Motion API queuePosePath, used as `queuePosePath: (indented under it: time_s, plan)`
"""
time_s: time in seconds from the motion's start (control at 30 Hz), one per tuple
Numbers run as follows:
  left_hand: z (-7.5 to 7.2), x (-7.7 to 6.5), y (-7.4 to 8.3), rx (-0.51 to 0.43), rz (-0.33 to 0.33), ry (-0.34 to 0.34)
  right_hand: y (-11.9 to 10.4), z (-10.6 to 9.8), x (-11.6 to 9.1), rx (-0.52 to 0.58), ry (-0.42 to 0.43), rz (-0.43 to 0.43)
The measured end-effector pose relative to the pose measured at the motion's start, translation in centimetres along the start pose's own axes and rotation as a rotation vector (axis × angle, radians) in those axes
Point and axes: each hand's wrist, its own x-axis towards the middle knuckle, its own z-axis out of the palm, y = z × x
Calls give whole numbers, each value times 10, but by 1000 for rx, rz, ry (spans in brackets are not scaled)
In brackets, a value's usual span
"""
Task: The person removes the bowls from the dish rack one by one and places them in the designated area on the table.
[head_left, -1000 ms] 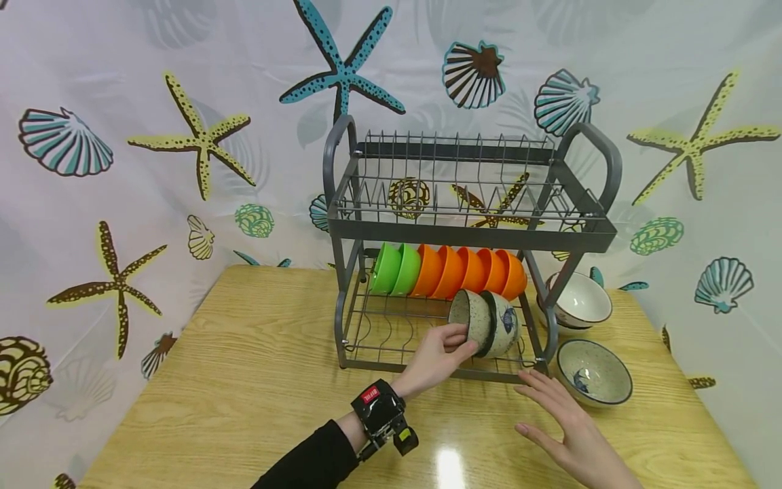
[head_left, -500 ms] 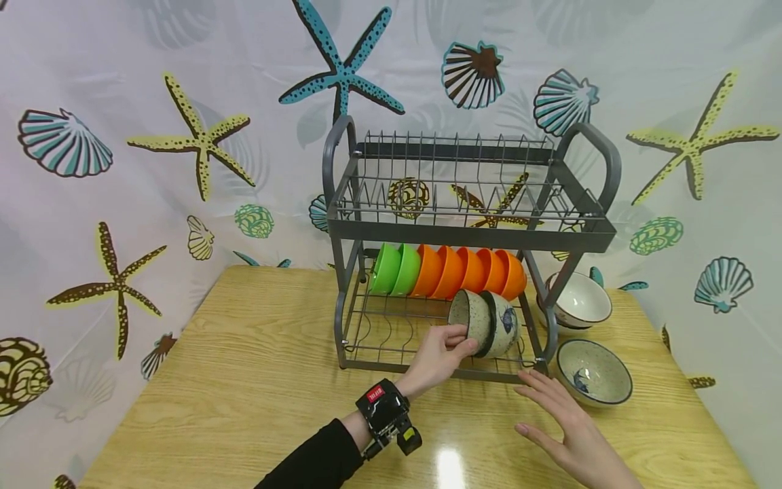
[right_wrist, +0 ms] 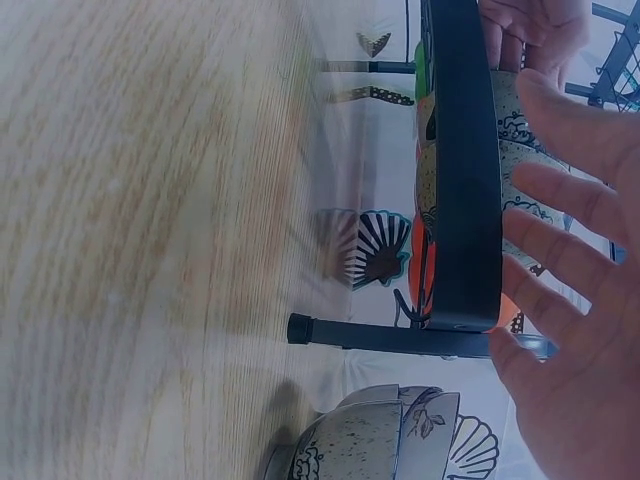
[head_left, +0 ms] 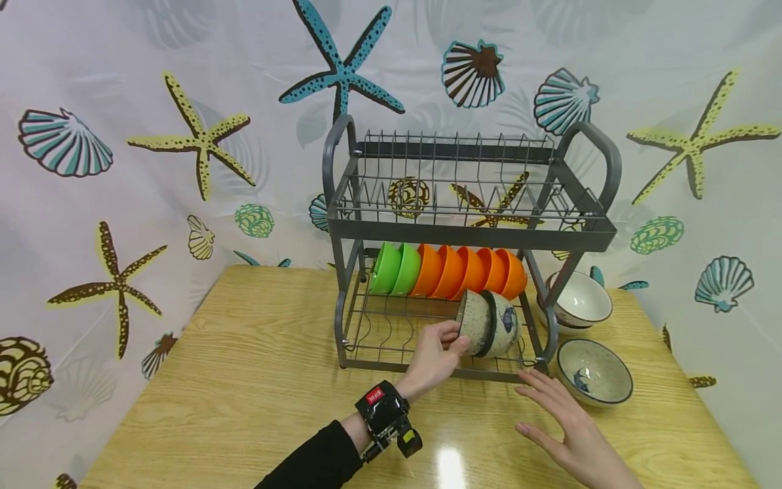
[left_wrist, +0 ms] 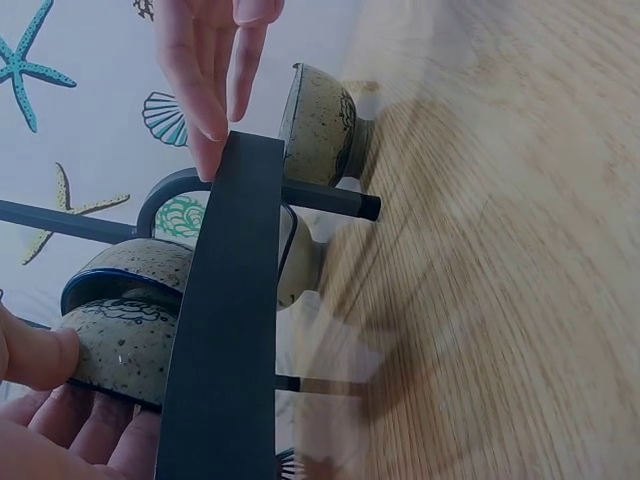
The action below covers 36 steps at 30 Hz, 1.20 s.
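Observation:
On the right of the rack's lower tier stands a speckled bowl (head_left: 475, 324), on edge with its opening to the left. My left hand (head_left: 435, 353) pinches its rim, thumb outside and fingers on the inner side, as the same bowl (left_wrist: 125, 350) shows in the left wrist view. Close behind it, to the right, leans a second bowl (head_left: 506, 326) with a blue pattern and dark rim. My right hand (head_left: 565, 421) holds nothing; its fingers are spread and fairly straight beside the rack's front right corner. In the right wrist view the right hand (right_wrist: 580, 270) overlaps the rack's front bar.
The two-tier dish rack (head_left: 473, 238) has green bowls (head_left: 387, 270) and orange bowls (head_left: 451, 273) lined up at the back of its lower tier. Right of it, a patterned bowl (head_left: 601, 377) and stacked white bowls (head_left: 583, 299) stand on the wooden table (head_left: 256, 380).
The speckled bowl in my left hand has shifted slightly right and turned so less of its inside shows, closer against the bowl behind. The right hand has not visibly moved.

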Motion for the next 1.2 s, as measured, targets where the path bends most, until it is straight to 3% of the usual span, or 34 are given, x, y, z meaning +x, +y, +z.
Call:
queuePosePath:
  time_s: [0.23,0.47,0.67,0.8,1.2]
  plan:
    - [-4,2,1,-36,-12,22,-1,-1,0,-5,-8,19]
    - [-8,3,-4,-64,18,48,-1,-1,0,-12,-13,28]
    - [-16,1,-8,-145,26,40,0,-1,-1,0,-11,20]
    - [-25,-5,-10,-192,32,23,-1,-1,-1,5,-5,22]
    - [-48,-26,-3,-205,88,-84,-4,-1,6,56,89,25]
